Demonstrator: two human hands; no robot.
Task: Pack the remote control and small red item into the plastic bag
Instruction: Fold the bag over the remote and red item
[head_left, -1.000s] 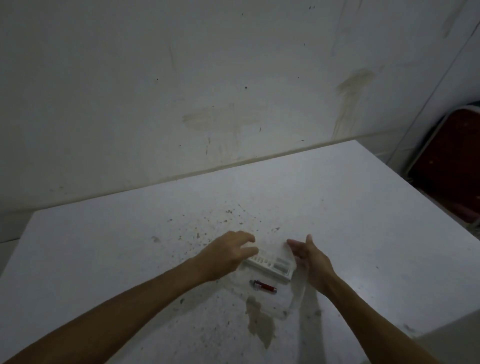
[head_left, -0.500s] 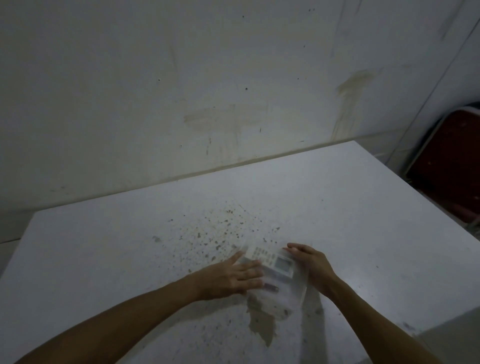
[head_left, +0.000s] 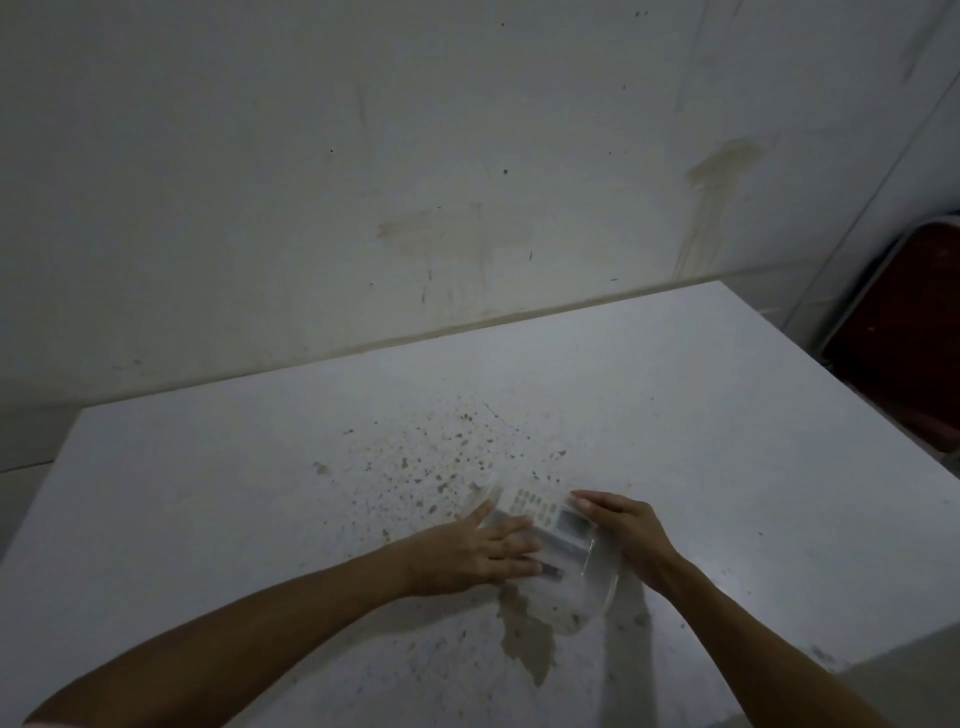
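Observation:
A clear plastic bag (head_left: 587, 592) lies flat on the white table (head_left: 727, 415), near its front. Inside it a white remote control (head_left: 545, 512) with a small screen lies at an angle. The small red item (head_left: 551, 571) also sits under the plastic, just below the remote; only its end shows beside my fingers. My left hand (head_left: 478, 553) lies flat with fingers spread on the bag's left part. My right hand (head_left: 623, 525) rests palm down on the bag's right edge, fingertips touching the remote's screen end.
The table stands against a stained white wall (head_left: 415, 182). Its surface is speckled with brown spots, and a chipped brown patch (head_left: 527, 634) lies just in front of the bag. A dark red folding chair (head_left: 904, 332) leans at the right, beyond the table's edge.
Both hands came down from hovering over the bag and now press flat on it. The remote has turned to a steeper angle, and my left fingers now cover most of the red item.

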